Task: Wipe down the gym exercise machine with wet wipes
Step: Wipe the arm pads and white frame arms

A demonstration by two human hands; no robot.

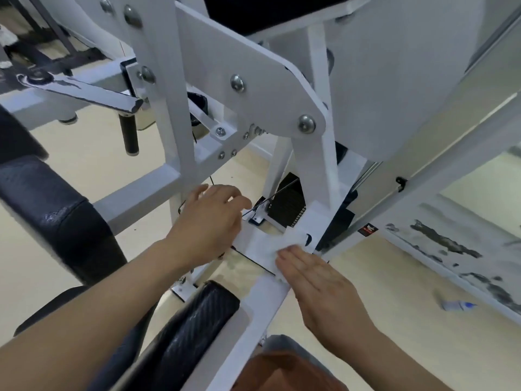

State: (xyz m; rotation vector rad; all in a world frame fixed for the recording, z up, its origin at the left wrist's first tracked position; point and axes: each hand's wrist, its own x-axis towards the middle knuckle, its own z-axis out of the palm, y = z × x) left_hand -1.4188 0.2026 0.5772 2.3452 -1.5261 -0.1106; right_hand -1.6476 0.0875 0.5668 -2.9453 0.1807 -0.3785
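Pressing with straight, flat fingers, the right hand (318, 289) holds a white wet wipe (290, 244) down on the white frame beam (245, 334) of the gym machine, in the lower centre of the frame. Just left of it, the left hand (208, 221) rests on the same beam with fingers loosely bent, and it holds nothing. A black padded roller (197, 314) lies beside the beam at the bottom centre. Behind the hands, the black weight stack (287, 207) is seen between white uprights. Above, a white plate with bolts (253, 80) fills the upper centre. On the beige floor (84, 159), at the lower right, lies a small blurred bottle (456, 305).
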